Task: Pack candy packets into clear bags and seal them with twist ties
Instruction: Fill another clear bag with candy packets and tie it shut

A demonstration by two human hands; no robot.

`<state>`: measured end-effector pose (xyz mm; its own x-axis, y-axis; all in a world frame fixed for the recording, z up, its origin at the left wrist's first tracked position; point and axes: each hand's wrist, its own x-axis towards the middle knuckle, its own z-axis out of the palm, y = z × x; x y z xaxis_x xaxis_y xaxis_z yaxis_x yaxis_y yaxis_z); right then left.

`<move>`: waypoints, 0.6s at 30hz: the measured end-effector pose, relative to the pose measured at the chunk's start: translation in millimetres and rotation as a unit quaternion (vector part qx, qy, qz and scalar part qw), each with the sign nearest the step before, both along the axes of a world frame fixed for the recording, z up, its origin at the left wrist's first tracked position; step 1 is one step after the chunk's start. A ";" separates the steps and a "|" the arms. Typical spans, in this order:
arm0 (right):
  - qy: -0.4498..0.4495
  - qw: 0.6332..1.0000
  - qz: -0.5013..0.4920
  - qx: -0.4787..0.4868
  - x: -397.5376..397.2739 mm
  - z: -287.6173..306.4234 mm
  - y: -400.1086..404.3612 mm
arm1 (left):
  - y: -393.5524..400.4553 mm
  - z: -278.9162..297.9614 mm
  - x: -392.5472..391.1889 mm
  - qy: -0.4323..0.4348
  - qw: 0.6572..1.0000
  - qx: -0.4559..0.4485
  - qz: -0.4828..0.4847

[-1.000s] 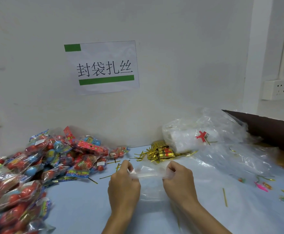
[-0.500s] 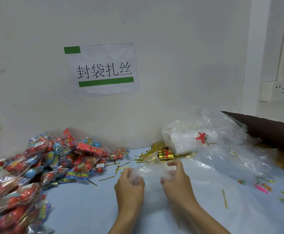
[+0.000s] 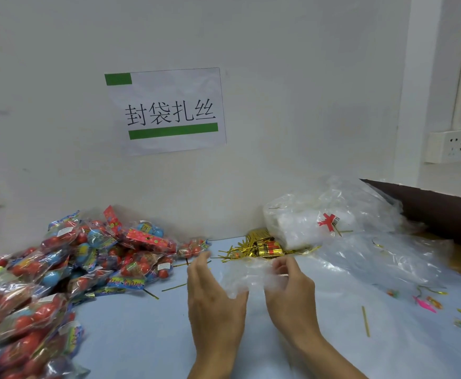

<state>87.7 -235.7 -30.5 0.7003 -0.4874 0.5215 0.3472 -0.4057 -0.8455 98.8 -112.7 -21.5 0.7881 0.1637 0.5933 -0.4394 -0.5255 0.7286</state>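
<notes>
A crumpled clear bag (image 3: 247, 274) hangs just above the blue table (image 3: 141, 332) between my two hands. My right hand (image 3: 289, 291) pinches the bag's right side with curled fingers and thumb. My left hand (image 3: 213, 296) is beside the bag's left edge with its fingers stretched out and blurred; only the thumb lies against the plastic. A big heap of candy packets (image 3: 68, 269) with red and blue balls fills the left side. Gold twist ties (image 3: 256, 246) lie in a pile by the wall, just beyond my hands.
A stack of clear bags in a plastic wrapper (image 3: 314, 222) sits at the back right, with loose plastic sheeting (image 3: 382, 263) spread in front of it. Single gold ties (image 3: 365, 321) and small coloured scraps (image 3: 425, 305) are scattered at the right. A dark ledge (image 3: 443, 209) borders the far right.
My left hand has let go of the bag's mouth and spread its fingers, shifting slightly left. My right hand keeps hold of the bag, which has bunched up between the hands.
</notes>
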 end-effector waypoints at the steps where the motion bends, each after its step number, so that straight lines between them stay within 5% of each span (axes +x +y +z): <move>1: -0.007 1.000 0.005 0.023 0.3 0.5 0.2 | 1.2 1.3 1.6 0.043 0.998 -0.035 0.015; 5: 0.000 0.999 -0.012 0.044 4.1 -0.9 -2.5 | 10.0 4.5 10.6 0.125 0.987 -0.099 0.028; 12: 0.041 0.995 -0.050 0.076 8.3 -1.1 -20.8 | 19.5 14.6 14.7 0.028 0.993 -0.097 0.062; 18: 0.062 0.995 0.022 0.077 9.1 -3.0 -17.9 | 14.1 12.7 14.0 0.158 0.971 -0.177 -0.034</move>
